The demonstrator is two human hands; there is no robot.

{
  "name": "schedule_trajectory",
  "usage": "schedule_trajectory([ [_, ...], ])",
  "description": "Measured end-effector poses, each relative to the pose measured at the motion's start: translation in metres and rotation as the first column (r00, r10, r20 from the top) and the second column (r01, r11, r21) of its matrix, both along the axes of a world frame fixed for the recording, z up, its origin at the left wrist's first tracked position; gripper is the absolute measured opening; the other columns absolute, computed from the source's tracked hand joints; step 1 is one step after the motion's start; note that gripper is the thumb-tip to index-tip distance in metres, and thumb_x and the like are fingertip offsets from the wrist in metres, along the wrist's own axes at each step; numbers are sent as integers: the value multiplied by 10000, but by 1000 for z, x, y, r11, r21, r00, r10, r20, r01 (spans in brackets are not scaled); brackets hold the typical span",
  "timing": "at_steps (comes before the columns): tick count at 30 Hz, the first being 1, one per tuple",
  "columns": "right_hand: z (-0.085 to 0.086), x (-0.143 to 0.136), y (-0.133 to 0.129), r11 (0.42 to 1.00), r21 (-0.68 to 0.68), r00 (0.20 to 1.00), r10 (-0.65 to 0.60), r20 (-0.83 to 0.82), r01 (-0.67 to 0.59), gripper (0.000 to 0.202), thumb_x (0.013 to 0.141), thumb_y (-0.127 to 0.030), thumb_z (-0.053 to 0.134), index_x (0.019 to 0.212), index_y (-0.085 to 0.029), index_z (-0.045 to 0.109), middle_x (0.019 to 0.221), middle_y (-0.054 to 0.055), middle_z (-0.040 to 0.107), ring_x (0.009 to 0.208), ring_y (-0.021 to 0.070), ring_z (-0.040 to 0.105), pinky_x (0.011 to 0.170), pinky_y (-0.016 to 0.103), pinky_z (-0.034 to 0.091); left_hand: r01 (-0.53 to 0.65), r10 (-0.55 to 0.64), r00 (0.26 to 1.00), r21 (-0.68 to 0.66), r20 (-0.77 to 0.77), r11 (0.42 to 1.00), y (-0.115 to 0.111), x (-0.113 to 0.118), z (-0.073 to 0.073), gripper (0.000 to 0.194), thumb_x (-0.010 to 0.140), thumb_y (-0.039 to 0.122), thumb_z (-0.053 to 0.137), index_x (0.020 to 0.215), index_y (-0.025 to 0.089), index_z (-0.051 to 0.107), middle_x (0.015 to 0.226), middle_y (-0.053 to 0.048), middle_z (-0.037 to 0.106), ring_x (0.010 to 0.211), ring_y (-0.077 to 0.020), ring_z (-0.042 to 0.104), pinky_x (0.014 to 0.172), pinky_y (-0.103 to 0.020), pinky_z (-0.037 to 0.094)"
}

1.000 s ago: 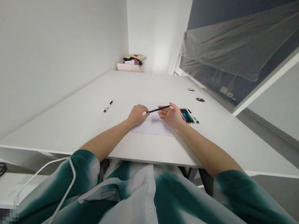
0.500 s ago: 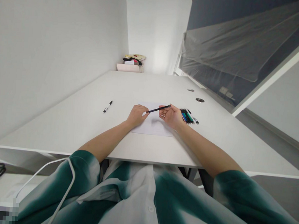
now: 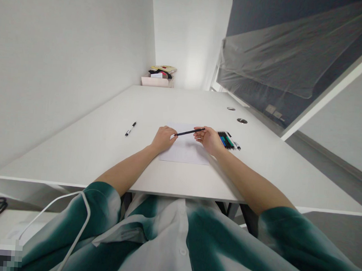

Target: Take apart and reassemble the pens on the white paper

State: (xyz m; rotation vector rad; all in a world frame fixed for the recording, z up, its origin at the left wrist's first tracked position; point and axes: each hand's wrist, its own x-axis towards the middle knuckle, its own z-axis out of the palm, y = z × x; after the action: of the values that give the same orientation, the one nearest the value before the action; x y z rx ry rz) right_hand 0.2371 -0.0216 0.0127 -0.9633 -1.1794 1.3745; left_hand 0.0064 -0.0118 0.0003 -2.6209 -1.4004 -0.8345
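A slim black pen (image 3: 189,132) is held level, with a slight tilt, between my two hands above a white sheet of paper (image 3: 184,154). My left hand (image 3: 164,138) pinches its left end, and the wrist side is close to the paper's left edge. The right end of the pen is in the fingers of my right hand (image 3: 209,139), whose palm is turned partly up with the lower fingers curled. Just right of that hand lies a row of several pens (image 3: 229,141) in black, blue, green and white. Part of the row is behind my hand.
A white and black pen (image 3: 130,129) lies by itself on the left of the white table (image 3: 105,163). A box with cloth items (image 3: 156,81) stands at the far end. Two round metal grommets (image 3: 242,121) sit near a plastic-covered partition (image 3: 280,64) on the right.
Both hands have shifted slightly to the left together with the black pen. The pen lies a little flatter, its right end slightly lower. The other pens have stayed in place.
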Motion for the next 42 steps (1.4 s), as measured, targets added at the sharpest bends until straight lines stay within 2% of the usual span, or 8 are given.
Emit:
schedule_trajectory([
  [4,-3,4,6,966,229,936,-186,299,119,270,826,-335,493,934,-176,684,776,35,697,695,143,613,702,257,467,-47,45,997,-32,-61,998,4,-6,0,254,916,263,493,1035,178,701,1100,-84,718,1069,-261,590,962,-432,412],
  [8,-3,8,3,907,420,745,-251,618,-43,232,835,-296,528,891,-170,715,847,53,723,785,170,631,777,291,479,-72,68,992,-41,-104,997,6,-9,0,283,927,270,468,1067,175,695,1119,-93,711,1083,-269,585,964,-443,419],
  [12,-3,7,-2,878,424,529,-257,809,-223,237,840,-268,572,975,-155,731,961,88,727,824,192,645,811,319,500,-71,65,991,-46,-116,996,7,-10,0,293,934,269,450,1034,176,708,1115,-92,716,1073,-269,593,956,-446,425],
  [17,-4,6,-4,817,489,334,-390,858,-304,334,871,-236,546,1170,-188,687,1166,115,676,1042,228,617,964,350,456,16,-16,993,-2,-115,1000,10,-12,0,283,918,285,482,1048,202,720,1123,-74,719,1088,-260,592,978,-444,410],
  [21,-1,8,-4,870,377,196,-329,924,-317,297,888,-223,518,1103,-209,724,1110,90,704,1019,221,627,915,307,458,72,-71,993,8,-99,997,10,-11,1,297,922,302,482,1068,198,718,1123,-82,718,1092,-254,596,979,-433,412],
  [25,4,10,-3,898,294,158,-255,954,-326,231,861,-250,558,978,-222,755,1011,83,726,921,222,641,826,294,460,77,-78,993,-15,-91,997,9,-10,2,298,924,299,475,1081,206,711,1118,-87,716,1091,-249,601,976,-430,417],
  [36,15,-6,-20,862,222,143,-176,974,-455,170,844,-260,570,857,-188,723,831,63,728,741,178,622,685,252,405,23,-26,997,-54,-66,998,9,-14,1,323,935,282,454,1185,211,645,1189,-83,679,1125,-243,575,1004,-426,408],
  [42,18,9,-11,935,234,103,-214,971,-265,168,793,-274,590,835,-178,723,820,80,730,779,196,641,678,253,417,-90,84,994,-88,-70,992,9,-17,-5,466,929,289,470,1380,172,481,1344,-135,574,1218,-271,520,1047,-447,383],
])
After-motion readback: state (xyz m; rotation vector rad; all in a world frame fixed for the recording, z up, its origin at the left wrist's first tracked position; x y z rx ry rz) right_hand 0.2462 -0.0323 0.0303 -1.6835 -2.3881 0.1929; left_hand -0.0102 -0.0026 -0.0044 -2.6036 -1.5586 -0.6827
